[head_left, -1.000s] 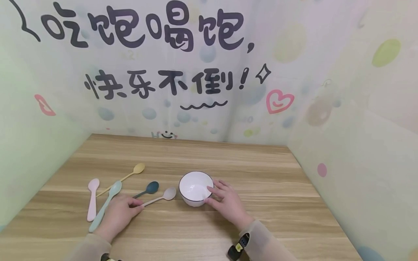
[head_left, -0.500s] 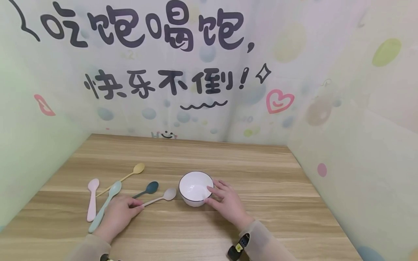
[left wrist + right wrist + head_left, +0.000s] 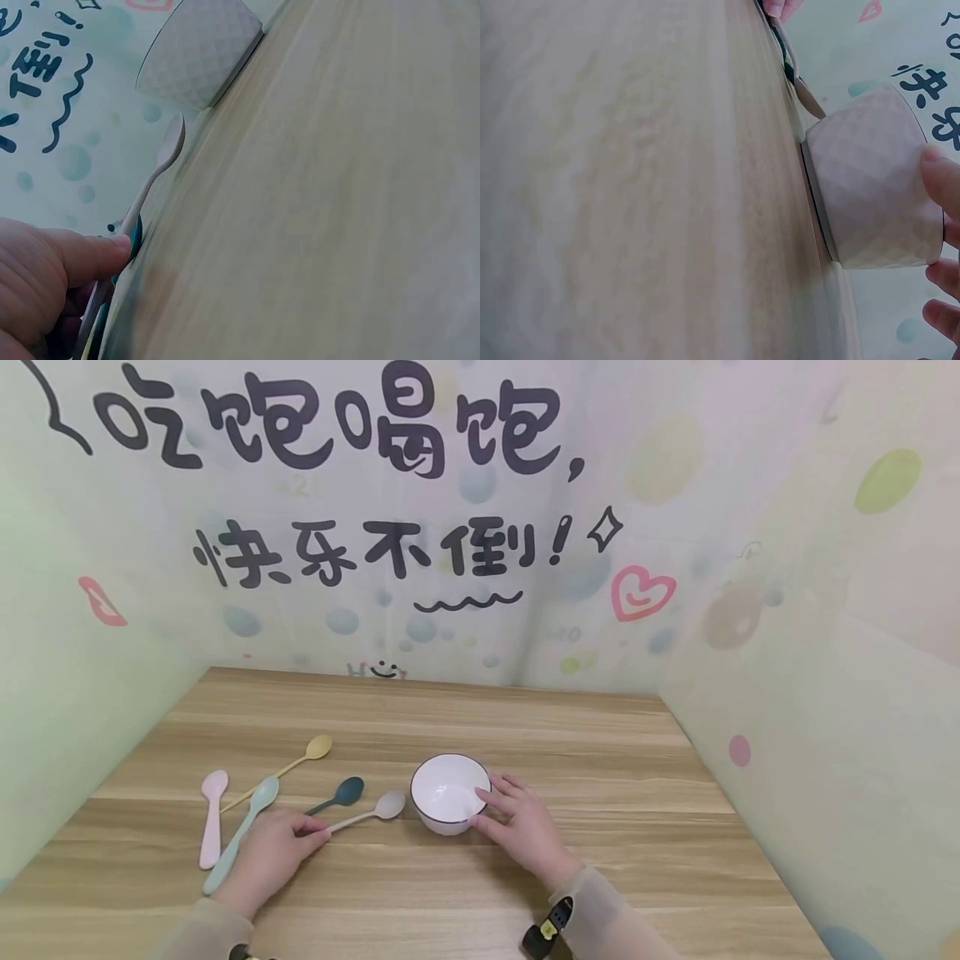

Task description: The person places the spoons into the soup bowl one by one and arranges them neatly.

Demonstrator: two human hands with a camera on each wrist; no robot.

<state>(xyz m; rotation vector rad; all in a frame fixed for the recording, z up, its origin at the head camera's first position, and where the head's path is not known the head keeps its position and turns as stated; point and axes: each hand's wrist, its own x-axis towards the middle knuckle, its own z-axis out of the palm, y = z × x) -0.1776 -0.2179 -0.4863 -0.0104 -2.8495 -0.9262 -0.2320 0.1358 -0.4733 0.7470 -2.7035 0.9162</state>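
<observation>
Hands resting by a bowl (image 3: 449,792) under wall writing "吃饱喝饱, 快乐不倒!" (image 3: 337,477)
Left hand (image 3: 272,853) is pinching the beige spoon (image 3: 371,813) left of the bowl; right hand's (image 3: 525,831) spread fingers (image 3: 491,787) are touching its rim on the table (image 3: 525,735).

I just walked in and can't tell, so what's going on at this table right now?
A person sits at a wooden table. Their right hand touches the side of a white bowl, which stands upright and looks empty. Their left hand pinches the handle end of a beige spoon that lies flat beside the bowl. Four more spoons, dark teal, light blue, pink and yellow, lie on the table to the left.
</observation>
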